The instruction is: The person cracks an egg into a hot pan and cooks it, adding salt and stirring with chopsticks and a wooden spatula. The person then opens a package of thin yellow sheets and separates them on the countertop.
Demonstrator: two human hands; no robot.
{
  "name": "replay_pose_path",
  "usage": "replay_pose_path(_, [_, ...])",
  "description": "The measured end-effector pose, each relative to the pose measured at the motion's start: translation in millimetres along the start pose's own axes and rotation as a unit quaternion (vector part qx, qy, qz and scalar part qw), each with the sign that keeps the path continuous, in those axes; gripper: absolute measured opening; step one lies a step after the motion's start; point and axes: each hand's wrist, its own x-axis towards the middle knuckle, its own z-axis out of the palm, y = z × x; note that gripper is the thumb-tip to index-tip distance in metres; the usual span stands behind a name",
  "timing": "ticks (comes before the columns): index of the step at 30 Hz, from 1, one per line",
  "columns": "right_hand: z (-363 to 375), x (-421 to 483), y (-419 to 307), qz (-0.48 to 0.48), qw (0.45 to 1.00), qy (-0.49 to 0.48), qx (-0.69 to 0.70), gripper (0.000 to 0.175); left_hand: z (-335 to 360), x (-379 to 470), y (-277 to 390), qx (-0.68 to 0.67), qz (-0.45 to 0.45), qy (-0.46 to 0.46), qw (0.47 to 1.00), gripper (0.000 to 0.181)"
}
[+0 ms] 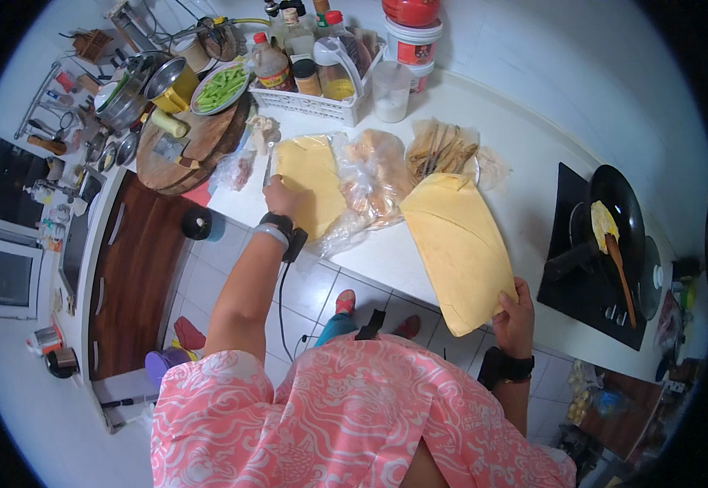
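Note:
My right hand (515, 320) pinches the lower right corner of a large, thin yellow sheet, likely tofu skin (463, 244). The sheet slants over the counter's front edge, and its upper end lies by a plate of brown dried strips (442, 152). A stack of similar yellow sheets (311, 171) lies in clear plastic to the left. On that stack's left edge is my left hand (282, 198), fingers bent; whether it grips the edge is hidden. Between the sheets sits a clear plastic bag of light brown food (378, 165).
A black wok (619, 183) with cooked egg and a wooden spatula (621, 274) stands on the cooktop at right. Round chopping boards (171, 158) hold a cleaver (171, 147) at left. Behind are a white bottle basket (305, 107) and a plate of green vegetable pieces (222, 88).

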Motion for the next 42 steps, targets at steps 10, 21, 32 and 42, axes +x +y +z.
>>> replay_pose_path(10, [29, -35, 27, -0.058, 0.992, 0.092, 0.067, 0.035, -56, 7, 16, -0.302, -0.017, -0.306, 0.903, 0.022])
replay_pose_path(21, [78, -89, 78, -0.144, 0.96, 0.181, 0.155, 0.04, -68, 17, 156, -0.352, -0.016, -0.485, 0.8, 0.029])
replay_pose_path(32, [22, -95, 95, -0.02, 0.991, 0.077, 0.109, 0.042, -88, -109, 15, 0.009, 0.386, -0.262, 0.885, 0.063])
replay_pose_path(42, [13, -74, 96, 0.095, 0.995, 0.003, -0.025, 0.037, -97, -137, -7, -0.174, 0.239, -0.208, 0.932, 0.016])
